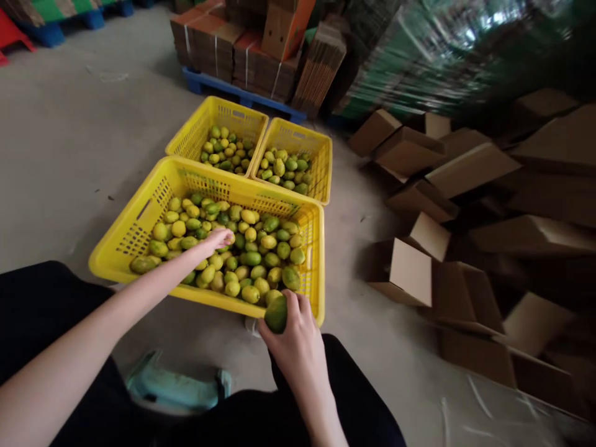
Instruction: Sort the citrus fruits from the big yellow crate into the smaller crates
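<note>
A large yellow plastic crate [158,180] in front of me holds many lemons [250,293], some yellow and some green. My left hand [220,238] reaches into its middle, fingers curled down among the fruit; whatever they grip is hidden. Over the near right corner, my right hand [298,329] is closed around a dark green lemon [276,314], held at the crate's rim.
Behind stand two smaller yellow crates, a left one [186,138] and a right one [323,162], both with lemons. Open cardboard boxes [410,271] lie piled at right. Bundled cardboard [205,46] rests on a blue pallet [242,93]. Below me is a pale green stool [174,386].
</note>
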Available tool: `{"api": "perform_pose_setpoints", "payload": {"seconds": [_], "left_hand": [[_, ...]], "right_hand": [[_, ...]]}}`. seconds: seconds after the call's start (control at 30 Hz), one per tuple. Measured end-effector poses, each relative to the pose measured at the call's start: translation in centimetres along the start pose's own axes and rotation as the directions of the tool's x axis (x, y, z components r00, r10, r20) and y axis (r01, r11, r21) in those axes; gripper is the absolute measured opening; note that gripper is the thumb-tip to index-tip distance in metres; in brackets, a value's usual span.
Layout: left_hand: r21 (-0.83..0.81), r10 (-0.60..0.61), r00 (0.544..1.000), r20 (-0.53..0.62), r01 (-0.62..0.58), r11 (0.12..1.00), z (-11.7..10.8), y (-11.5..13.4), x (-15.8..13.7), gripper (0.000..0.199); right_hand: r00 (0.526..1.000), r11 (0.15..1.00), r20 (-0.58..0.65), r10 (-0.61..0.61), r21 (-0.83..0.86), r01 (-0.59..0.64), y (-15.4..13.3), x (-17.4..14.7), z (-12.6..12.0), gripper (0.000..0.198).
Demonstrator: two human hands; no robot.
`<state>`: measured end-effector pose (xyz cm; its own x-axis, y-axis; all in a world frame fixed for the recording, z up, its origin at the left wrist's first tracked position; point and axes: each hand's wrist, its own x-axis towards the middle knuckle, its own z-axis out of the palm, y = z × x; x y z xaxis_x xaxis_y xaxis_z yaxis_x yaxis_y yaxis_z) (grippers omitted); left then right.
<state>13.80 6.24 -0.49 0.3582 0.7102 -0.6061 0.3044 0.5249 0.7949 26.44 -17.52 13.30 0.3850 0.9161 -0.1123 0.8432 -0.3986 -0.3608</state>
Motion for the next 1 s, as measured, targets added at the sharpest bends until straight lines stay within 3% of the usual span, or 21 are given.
{"api": "perform_pose_setpoints", "payload": {"seconds": [0.07,0.1,0.17,0.2,0.23,0.3,0.47,0.6,0.83,1.0], "left_hand": [[0.252,0.028,0.995,-0.095,-0.004,0.968,0.4,-0.1,3.3,0.016],[0.466,0.078,0.989,-0.123,-0.011,0.885,0.4,0.2,4.8,0.021],[0.847,0.193,0.978,-0.080,-0.036,0.531,0.3,1.2,7.5,0.040],[0.937,0.225,0.974,-0.017,-0.063,0.343,0.3,1.9,8.8,0.050],[0.969,0.234,0.972,0.035,-0.090,0.229,0.2,2.5,10.0,0.060],[0.981,0.221,0.970,0.105,-0.137,0.136,0.2,3.6,12.2,0.073],[0.971,0.212,0.953,0.218,-0.234,0.050,-0.2,3.4,14.4,0.090],[0.959,0.260,0.930,0.261,-0.280,0.037,-0.8,2.5,14.3,0.077],[0.913,0.311,0.906,0.287,-0.358,0.198,0.2,2.6,14.3,0.044],[0.903,0.062,0.970,0.236,-0.243,0.354,-2.0,2.4,13.4,0.031]], "right_hand": [[1.000,0.999,0.008,0.026,-0.043,-0.026,0.7,0.0,0.4,0.049],[0.999,0.999,0.021,0.025,-0.042,-0.024,0.9,0.0,0.5,0.049],[0.998,1.000,0.066,0.015,-0.011,-0.014,1.0,-0.1,0.6,0.051],[0.995,1.000,0.097,0.008,0.006,-0.008,1.1,-0.2,0.7,0.052],[0.992,1.000,0.126,0.004,0.014,-0.006,1.1,-0.1,0.9,0.052],[0.987,1.000,0.159,0.013,-0.004,-0.012,1.4,0.1,1.3,0.053],[0.991,0.999,0.130,0.029,-0.044,-0.024,1.9,1.2,2.3,0.052],[0.992,1.000,0.123,0.017,0.013,-0.019,0.5,1.6,2.4,0.058],[0.951,1.000,0.309,0.003,-0.015,0.001,-2.6,2.5,0.6,0.057],[0.933,0.998,0.359,-0.007,-0.053,0.028,-3.5,2.9,0.2,0.057]]}}
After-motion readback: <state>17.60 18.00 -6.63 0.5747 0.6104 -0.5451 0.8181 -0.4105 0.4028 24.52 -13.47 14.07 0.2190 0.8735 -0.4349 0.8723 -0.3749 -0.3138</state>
